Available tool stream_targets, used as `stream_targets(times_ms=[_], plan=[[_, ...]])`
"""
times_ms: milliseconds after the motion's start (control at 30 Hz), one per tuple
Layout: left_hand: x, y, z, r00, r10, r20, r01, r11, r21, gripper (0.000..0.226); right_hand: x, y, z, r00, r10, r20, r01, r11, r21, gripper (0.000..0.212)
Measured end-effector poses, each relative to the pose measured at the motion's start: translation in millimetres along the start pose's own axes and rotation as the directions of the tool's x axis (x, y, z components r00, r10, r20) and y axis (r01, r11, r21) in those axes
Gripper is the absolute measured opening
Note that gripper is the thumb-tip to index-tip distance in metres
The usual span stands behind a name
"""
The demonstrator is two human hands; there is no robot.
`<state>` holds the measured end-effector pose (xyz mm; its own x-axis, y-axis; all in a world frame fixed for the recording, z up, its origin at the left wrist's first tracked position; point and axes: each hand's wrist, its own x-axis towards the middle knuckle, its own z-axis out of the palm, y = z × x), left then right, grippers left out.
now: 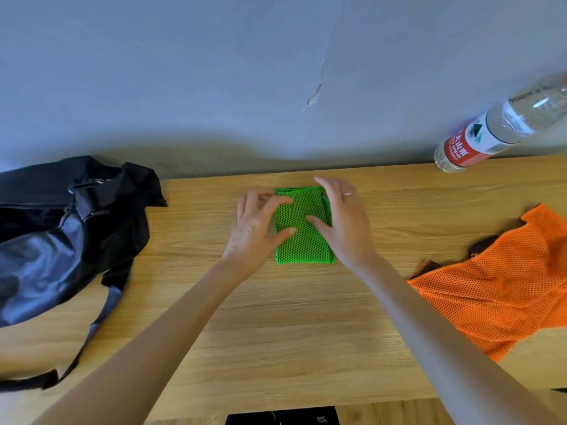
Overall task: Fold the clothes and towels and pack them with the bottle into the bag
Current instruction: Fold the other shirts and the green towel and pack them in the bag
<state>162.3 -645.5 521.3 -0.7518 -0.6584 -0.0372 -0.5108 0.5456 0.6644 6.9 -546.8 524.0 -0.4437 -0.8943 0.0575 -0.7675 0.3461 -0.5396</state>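
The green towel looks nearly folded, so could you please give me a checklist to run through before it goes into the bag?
1. Green towel folded into a compact rectangle: ok.
2. Left hand and right hand both on the towel: ok.
3. Firm grip for lifting: not ok, fingers lie flat.
4. Black bag open: cannot tell.
5. Table between towel and bag unobstructed: ok.
6. Orange cloth folded: not ok.
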Motion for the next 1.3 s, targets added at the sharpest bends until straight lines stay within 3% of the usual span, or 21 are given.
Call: stream_targets(times_ms=[133,267,367,533,667,867,967,1067,1167,1300], plan=[[0.3,-0.3,-0.7,0.988,0.044,0.146,-0.075,0.973,0.218,0.064,3.9,2.3,2.7,0.994,-0.02,0.106,0.027,0.998,-0.065,0.064],[6.2,0.1,-8.7,0.988,0.036,0.153,-0.075,0.964,0.256,0.08,6.8,-1.5,-2.5,0.987,0.082,0.138,-0.064,0.989,-0.134,0.054],[3.1,0.5,-13.7,0.999,-0.018,0.036,0.009,0.973,0.232,0.088,-3.4,-4.6,-7.9,0.966,0.206,0.158,-0.187,0.974,-0.127,0.052],[-19.8,-2.7,-10.9,0.984,-0.152,-0.094,0.171,0.955,0.244,0.077,-31.6,-9.2,-11.6,0.948,0.278,0.158,-0.261,0.958,-0.122,0.038],[-42.7,1.0,-9.3,0.916,-0.369,-0.156,0.394,0.9,0.184,0.079,-29.8,-14.0,-16.6,0.912,0.385,0.139,-0.38,0.923,-0.059,0.056],[-62.4,9.2,-6.3,0.856,-0.494,-0.15,0.516,0.835,0.19,0.054,-13.0,-16.3,-8.0,0.911,0.376,0.168,-0.369,0.927,-0.072,0.04],[-59.9,11.0,-1.2,0.862,-0.494,-0.111,0.502,0.862,0.065,0.038,-14.5,-17.1,-5.2,0.914,0.362,0.184,-0.361,0.932,-0.039,0.031],[-55.7,10.6,-2.2,0.865,-0.495,-0.079,0.474,0.859,-0.192,0.027,-19.9,-16.6,-10.6,0.917,0.325,0.233,-0.381,0.887,0.262,0.019],[-54.1,17.8,-14.5,0.847,-0.532,-0.003,0.461,0.737,-0.494,0.027,-26.8,-21.7,-24.0,0.904,0.314,0.291,-0.428,0.697,0.576,0.023],[-61.9,31.1,-32.9,0.865,-0.5,0.035,0.358,0.568,-0.741,0.033,-38.3,-30.3,-39.7,0.926,0.225,0.302,-0.377,0.554,0.743,0.049]])
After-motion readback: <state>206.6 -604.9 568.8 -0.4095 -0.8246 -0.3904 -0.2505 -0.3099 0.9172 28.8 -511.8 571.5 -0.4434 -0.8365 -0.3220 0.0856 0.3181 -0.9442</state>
